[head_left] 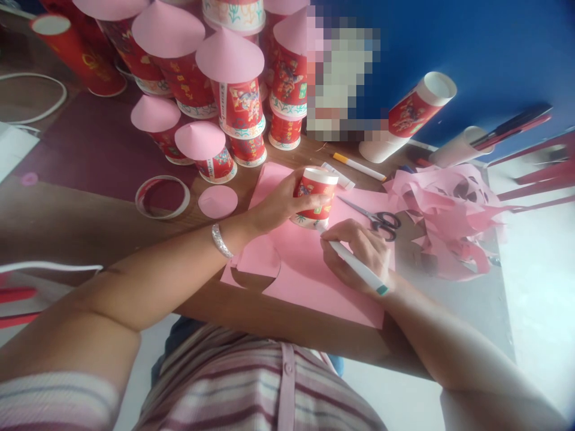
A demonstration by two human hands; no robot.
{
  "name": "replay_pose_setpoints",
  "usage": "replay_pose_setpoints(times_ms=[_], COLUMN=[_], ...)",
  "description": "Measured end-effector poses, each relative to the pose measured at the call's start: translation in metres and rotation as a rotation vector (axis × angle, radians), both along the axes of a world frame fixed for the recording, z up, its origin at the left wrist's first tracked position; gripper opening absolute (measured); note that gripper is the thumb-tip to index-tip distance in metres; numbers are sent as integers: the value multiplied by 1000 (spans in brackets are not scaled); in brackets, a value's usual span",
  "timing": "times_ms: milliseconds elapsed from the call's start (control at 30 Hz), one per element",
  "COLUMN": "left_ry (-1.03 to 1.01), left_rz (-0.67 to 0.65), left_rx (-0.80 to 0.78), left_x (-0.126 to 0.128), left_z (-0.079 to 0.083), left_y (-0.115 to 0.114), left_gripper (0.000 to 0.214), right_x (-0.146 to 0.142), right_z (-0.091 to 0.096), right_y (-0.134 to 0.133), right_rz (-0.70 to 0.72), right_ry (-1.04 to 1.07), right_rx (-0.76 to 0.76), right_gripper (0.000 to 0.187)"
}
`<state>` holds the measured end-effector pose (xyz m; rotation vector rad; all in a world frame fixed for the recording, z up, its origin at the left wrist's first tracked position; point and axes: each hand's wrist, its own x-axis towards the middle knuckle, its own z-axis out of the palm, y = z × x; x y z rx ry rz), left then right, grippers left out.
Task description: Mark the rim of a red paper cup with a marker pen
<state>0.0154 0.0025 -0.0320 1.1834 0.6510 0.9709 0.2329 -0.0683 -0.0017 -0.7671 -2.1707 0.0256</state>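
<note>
My left hand (287, 203) is wrapped around a short red-and-white cardboard tube (309, 203) printed with a colourful picture. Between the fingers of my right hand (357, 251) is a white marker pen (359, 267) with a green end, its tip close to the white lower band of the tube. Small drawn marks show on that band. Both hands are over pink paper sheets (323, 281), one with a round piece cut from its edge. Scissors (381, 222) with dark handles lie just beyond my right hand, beside a white marker with a yellow end (359, 167).
Several red tubes with pink cone tops (231, 57) stand at the back left. Nearer are a cut tube ring (162, 197) and a pink paper disc (218, 202). Pink paper scraps (449, 203) are heaped on the right, near a pen holder (462, 146) and a red tube (415, 108).
</note>
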Motion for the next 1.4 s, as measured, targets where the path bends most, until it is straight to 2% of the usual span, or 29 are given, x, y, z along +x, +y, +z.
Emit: replay_pose_setpoints(times_ms=[133, 500, 867, 1400], left_ry=[-25, -25, -38, -31], left_rz=[1, 11, 9, 26], left_rx=[-20, -62, -71, -117], left_x=[0, -1, -1, -2], left_z=[-2, -1, -2, -1], left_y=[1, -1, -1, -3], left_gripper=[68, 68, 71, 71], right_x=[1, 4, 5, 3], right_z=[2, -1, 5, 0], right_y=[0, 1, 2, 6], right_rz=[45, -62, -16, -26], right_ry=[-5, -33, -30, -3], right_rx=[3, 44, 33, 57], right_gripper=[25, 21, 25, 30])
